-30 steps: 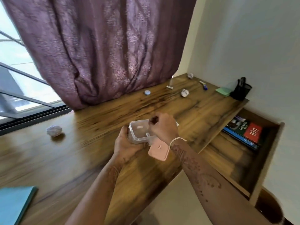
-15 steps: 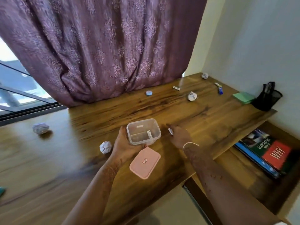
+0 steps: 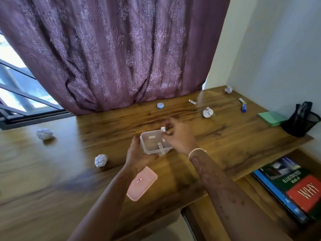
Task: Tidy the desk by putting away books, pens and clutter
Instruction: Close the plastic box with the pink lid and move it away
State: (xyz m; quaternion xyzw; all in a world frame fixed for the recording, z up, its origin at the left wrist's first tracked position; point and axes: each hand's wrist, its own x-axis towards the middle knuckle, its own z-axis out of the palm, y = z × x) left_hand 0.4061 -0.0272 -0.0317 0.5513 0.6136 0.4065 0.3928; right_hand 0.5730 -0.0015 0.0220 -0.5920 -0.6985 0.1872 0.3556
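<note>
Box [image 3: 150, 142] cupped in left hand [image 3: 137, 156], piece [image 3: 163, 129] pinched in right hand [image 3: 179, 136] over rim: risks falling outside if released early.

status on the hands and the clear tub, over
Left hand grips clear tub. Right hand pinches small white piece above its rim. Pink lid off, lying on desk. Nothing blocking the tub's mouth.

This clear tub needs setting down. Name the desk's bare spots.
Bare wood lies between the right hand and the black mesh pen holder, nearer than the crumpled white paper ball. The wooden desk's near left, before the nearest paper ball, is bare. Crowded: the back right corner, around the blue marker and green note pad.
</note>
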